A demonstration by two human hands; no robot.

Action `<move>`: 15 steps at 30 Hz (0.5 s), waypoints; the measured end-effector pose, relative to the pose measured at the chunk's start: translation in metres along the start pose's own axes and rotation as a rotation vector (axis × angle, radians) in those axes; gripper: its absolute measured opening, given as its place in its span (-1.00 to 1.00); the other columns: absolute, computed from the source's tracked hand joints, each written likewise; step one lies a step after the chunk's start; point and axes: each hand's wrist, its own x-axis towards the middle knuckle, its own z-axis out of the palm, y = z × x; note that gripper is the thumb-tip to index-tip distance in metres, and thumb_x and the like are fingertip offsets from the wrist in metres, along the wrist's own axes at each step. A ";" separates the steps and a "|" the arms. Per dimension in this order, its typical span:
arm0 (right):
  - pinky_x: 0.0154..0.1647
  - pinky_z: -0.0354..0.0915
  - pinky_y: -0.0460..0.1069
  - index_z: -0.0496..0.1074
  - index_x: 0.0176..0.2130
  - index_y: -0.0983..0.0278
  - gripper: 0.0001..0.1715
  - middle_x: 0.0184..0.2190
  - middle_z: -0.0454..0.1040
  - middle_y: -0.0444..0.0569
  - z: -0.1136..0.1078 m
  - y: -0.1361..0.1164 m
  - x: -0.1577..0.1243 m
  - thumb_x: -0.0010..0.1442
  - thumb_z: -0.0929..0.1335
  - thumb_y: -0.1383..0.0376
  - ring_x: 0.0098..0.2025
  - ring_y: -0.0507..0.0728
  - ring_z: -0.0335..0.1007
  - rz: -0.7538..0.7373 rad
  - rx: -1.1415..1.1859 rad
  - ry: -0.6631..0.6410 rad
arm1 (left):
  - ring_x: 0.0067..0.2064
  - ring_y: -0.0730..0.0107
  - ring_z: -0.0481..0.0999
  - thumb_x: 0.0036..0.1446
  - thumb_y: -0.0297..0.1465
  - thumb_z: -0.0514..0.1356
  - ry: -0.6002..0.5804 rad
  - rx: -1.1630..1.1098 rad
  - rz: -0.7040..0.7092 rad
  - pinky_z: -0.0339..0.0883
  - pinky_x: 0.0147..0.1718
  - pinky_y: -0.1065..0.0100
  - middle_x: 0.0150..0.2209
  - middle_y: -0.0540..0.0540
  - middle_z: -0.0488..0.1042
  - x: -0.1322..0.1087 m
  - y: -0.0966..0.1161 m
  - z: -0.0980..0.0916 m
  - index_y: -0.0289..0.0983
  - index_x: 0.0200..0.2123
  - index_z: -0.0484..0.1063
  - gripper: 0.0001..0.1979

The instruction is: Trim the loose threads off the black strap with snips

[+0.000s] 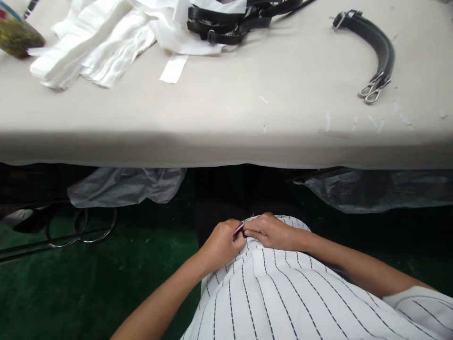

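Both hands are drawn together low in front of me, over the hem of a white shirt with dark dashed stripes. My left hand is closed, with a thin pinkish strip showing between its thumb and fingers. Right beside it, my right hand is closed in a pinch, its fingertips close to the strip. What the right fingertips hold, if anything, is hidden. On the table beyond lies a curved black strap with a buckle and metal snap clips.
A cloth-covered table spans the view ahead. On it lie white sheets, a pile of black straps, a jar and small white scraps. Grey plastic and metal rings show underneath.
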 end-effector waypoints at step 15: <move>-0.47 -0.01 -0.08 0.16 -0.50 0.29 -0.60 -0.58 0.09 -0.21 0.010 0.017 0.000 0.36 0.21 0.21 -0.55 -0.04 0.03 -0.148 0.163 -0.034 | -0.51 0.56 0.05 -0.01 -0.53 -0.01 -0.146 -0.194 0.003 -0.10 -0.56 0.43 -0.58 0.11 0.07 0.001 -0.020 0.010 -0.27 -0.57 0.09 -0.86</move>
